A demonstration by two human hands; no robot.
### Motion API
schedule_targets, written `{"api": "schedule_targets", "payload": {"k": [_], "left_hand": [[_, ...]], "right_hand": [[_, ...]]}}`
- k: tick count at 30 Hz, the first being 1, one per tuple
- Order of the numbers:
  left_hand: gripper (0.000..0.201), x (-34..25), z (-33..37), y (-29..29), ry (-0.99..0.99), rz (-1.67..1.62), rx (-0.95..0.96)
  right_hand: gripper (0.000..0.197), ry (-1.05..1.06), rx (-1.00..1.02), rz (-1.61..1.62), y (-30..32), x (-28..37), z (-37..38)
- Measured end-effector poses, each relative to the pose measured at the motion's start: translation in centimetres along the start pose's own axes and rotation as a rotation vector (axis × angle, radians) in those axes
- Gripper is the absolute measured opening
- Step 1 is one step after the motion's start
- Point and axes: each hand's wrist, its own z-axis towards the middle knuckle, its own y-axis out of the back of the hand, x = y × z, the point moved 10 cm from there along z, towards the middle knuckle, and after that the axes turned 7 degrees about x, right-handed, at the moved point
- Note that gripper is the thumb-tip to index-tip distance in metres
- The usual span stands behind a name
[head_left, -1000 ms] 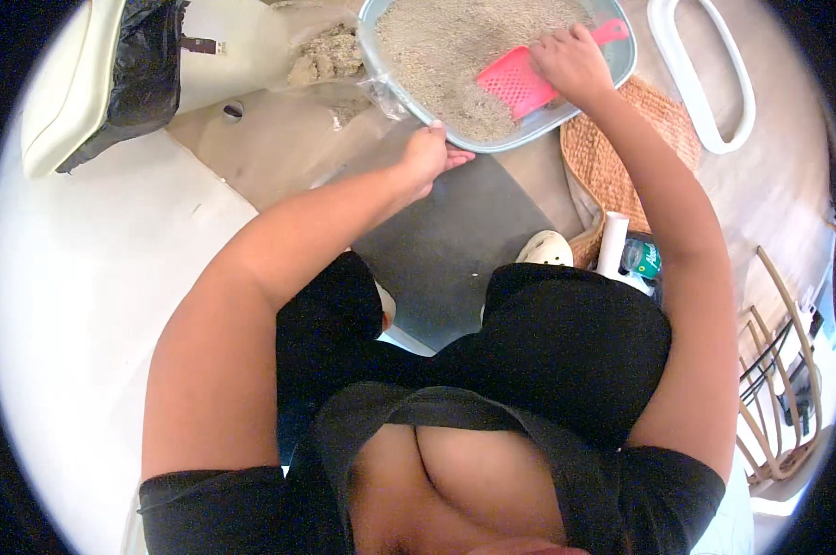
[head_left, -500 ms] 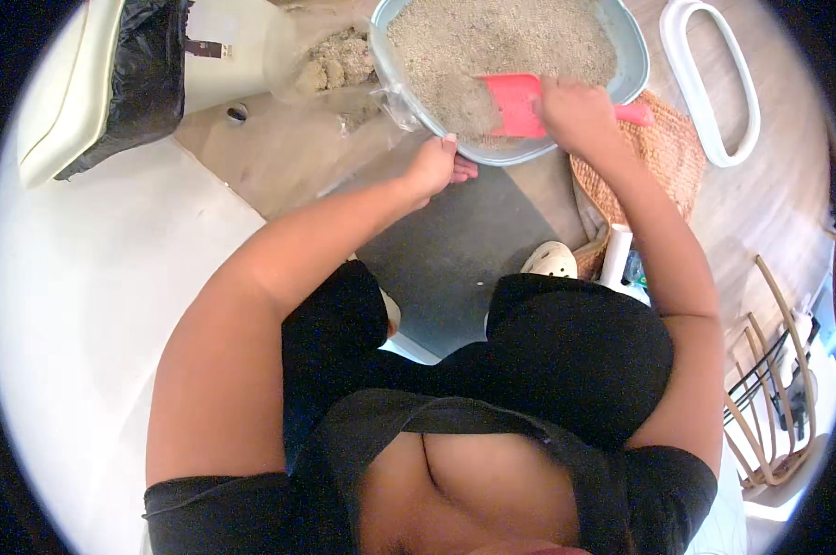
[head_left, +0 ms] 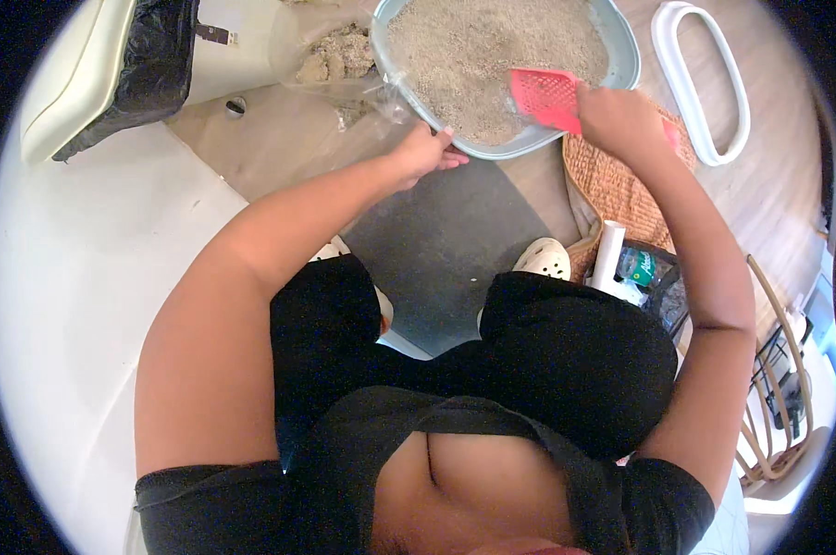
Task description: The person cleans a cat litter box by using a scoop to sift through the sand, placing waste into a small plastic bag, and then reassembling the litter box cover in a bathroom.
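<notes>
A pale blue litter box (head_left: 627,51) filled with beige, grainy litter (head_left: 473,46) lies ahead of me. My left hand (head_left: 427,154) pinches its near rim, thumb on top and fingers beneath. My right hand (head_left: 619,120) is closed round the handle of a red slotted litter scoop (head_left: 543,95), whose blade sits over the litter on the near right side. The blade's slots show, with hardly any litter on it. Left of the box, a clear plastic bag (head_left: 381,97) lies around some clumped litter (head_left: 336,60).
A whitish bin with a black liner (head_left: 149,74) stands at the far left. A white oval frame (head_left: 739,92) lies right of the box. Nearer are an orange woven mat (head_left: 621,185), a white roll (head_left: 608,254), a green-labelled bottle (head_left: 638,266) and a wooden rack (head_left: 777,407).
The scoop has moved right and tilted, and its slotted blade now shows where it lay lower in the litter. My left hand keeps its hold on the rim.
</notes>
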Motion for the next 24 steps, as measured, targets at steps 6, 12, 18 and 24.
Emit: {"api": "schedule_targets", "payload": {"k": [6,12,18,24], "left_hand": [[0.034,-0.2,0.0,-0.4,0.004,-0.023,0.046],[0.031,-0.4,-0.3,-0.8,-0.011,-0.073,0.027],[0.029,-0.4,-0.5,-0.6,-0.027,-0.121,-0.009],[0.029,-0.9,-0.6,-0.9,-0.023,-0.087,0.004]], "right_hand": [[0.021,0.026,0.091,0.099,-1.7,1.0,1.3],[0.022,0.045,0.167,0.208,-3.1,1.8,2.5],[0.022,0.002,0.157,0.37,-6.1,4.4,3.1],[0.024,0.071,0.048,0.45,-6.1,8.4,2.1]]}}
